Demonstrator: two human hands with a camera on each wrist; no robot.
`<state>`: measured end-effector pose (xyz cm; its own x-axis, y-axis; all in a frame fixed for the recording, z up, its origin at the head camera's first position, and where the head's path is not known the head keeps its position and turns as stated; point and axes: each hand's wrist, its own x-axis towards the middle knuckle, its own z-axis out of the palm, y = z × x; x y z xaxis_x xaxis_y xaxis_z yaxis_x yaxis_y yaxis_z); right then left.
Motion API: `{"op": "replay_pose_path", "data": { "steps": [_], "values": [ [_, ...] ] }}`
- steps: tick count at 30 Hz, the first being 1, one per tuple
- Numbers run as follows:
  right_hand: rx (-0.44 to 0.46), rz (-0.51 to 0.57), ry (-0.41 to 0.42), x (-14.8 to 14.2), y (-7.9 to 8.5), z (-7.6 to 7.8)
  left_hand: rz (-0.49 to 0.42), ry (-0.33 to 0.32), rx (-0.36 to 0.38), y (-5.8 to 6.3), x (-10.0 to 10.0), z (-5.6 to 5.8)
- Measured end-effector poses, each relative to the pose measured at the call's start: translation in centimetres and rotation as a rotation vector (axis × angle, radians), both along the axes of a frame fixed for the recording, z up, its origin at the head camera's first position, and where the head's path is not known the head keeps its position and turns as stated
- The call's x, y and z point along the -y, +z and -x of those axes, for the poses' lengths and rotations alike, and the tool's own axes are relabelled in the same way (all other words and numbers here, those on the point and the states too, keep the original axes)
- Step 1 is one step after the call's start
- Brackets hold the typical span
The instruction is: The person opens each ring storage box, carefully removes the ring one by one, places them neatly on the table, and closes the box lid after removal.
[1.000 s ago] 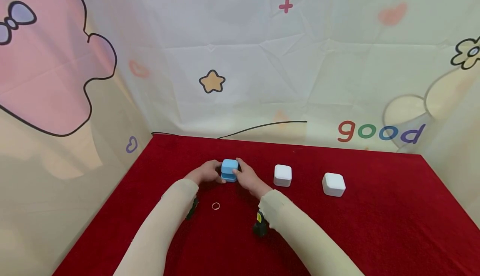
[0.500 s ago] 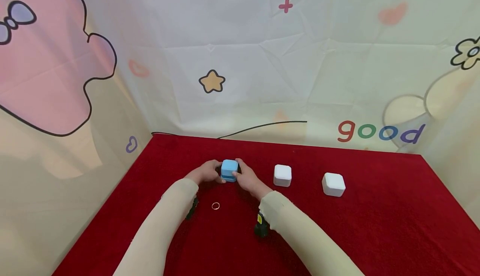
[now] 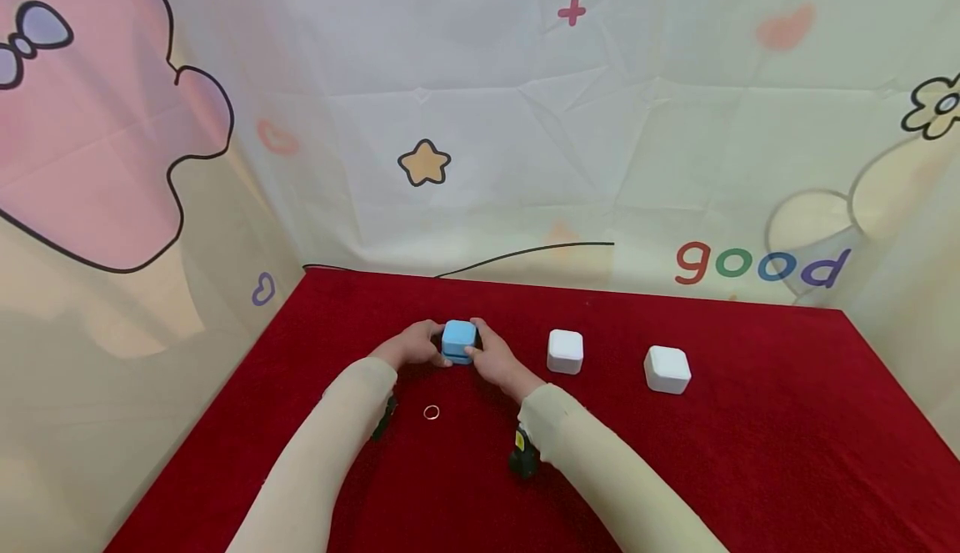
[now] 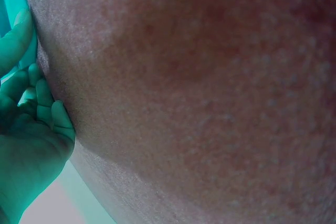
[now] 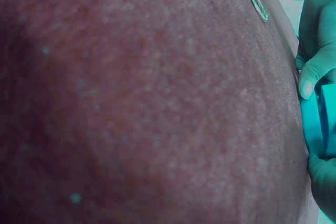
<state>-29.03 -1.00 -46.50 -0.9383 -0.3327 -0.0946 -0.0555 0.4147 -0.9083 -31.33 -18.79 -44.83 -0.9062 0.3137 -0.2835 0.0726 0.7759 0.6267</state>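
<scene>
A light blue ring box (image 3: 458, 341) with rounded corners sits on the red cloth left of centre. Its lid is almost down, with a narrow dark gap above the base. My left hand (image 3: 417, 344) holds the box from its left side, thumb low at the front edge. On the other side my right hand (image 3: 495, 355) grips it, thumb on the front near the gap and fingers around the far right corner. The inside of the box is hidden. Both hands and the box appear only partly, at the frame edges, in the wrist views. A thin ring (image 3: 431, 413) lies on the cloth nearer me.
Two white rounded boxes, a nearer-to-hand white box (image 3: 566, 352) and a farther white box (image 3: 667, 369), stand to the right. The red cloth (image 3: 765, 419) covers the table. A printed curtain (image 3: 525, 161) hangs behind and at the sides.
The blue lid has come down, so the gap between lid and base has narrowed. My right thumb has shifted slightly lower with it. The ring and white boxes stay put.
</scene>
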Motion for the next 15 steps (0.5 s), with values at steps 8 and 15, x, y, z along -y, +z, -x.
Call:
{"op": "replay_pose_path", "data": {
  "steps": [8, 15],
  "values": [
    [-0.016, -0.009, 0.012, -0.05, -0.10, -0.06, -0.005, 0.012, 0.003, -0.12, 0.04, 0.00],
    [-0.023, -0.013, 0.012, -0.14, -0.15, -0.03, 0.006, 0.008, 0.000, -0.07, -0.04, -0.02]
  ]
}}
